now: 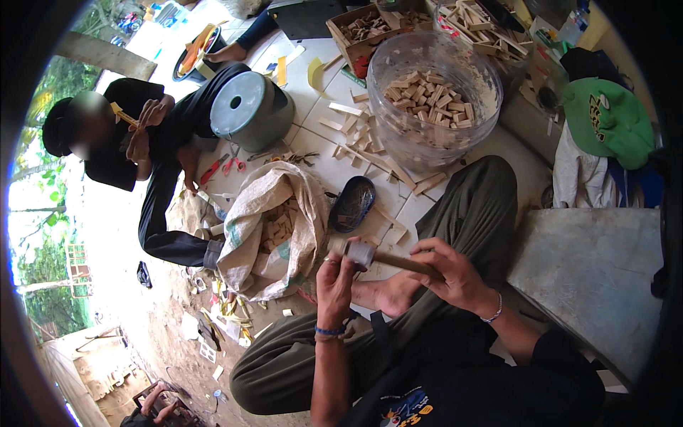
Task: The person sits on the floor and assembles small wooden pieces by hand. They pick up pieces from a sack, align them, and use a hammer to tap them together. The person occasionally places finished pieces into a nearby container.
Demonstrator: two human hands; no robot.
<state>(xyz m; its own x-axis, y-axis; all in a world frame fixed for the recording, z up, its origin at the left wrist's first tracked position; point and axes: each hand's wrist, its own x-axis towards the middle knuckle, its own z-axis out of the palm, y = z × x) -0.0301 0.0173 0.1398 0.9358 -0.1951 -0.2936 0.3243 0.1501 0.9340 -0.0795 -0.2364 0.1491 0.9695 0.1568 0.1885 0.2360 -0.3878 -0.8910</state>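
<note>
A hammer [391, 260] with a brown wooden handle and a pale grey head lies across both hands, above my crossed legs. My right hand [455, 274] is closed round the handle's end. My left hand [336, 285] is closed at the head, its fingers pressed against it; whether a small piece is also pinched there is hidden. Just beyond the head sits a dark blue oval tray [353, 204] with small bits inside. Left of it stands an open woven sack [242, 242] holding small wooden pieces [282, 226].
A clear round tub [434, 146] of wooden blocks stands ahead, with loose wood strips [356, 128] beside it. A grey-green stool [252, 107] and another person [135, 128] are at left. To the right are a grey metal surface [590, 277] and a green cap [608, 117].
</note>
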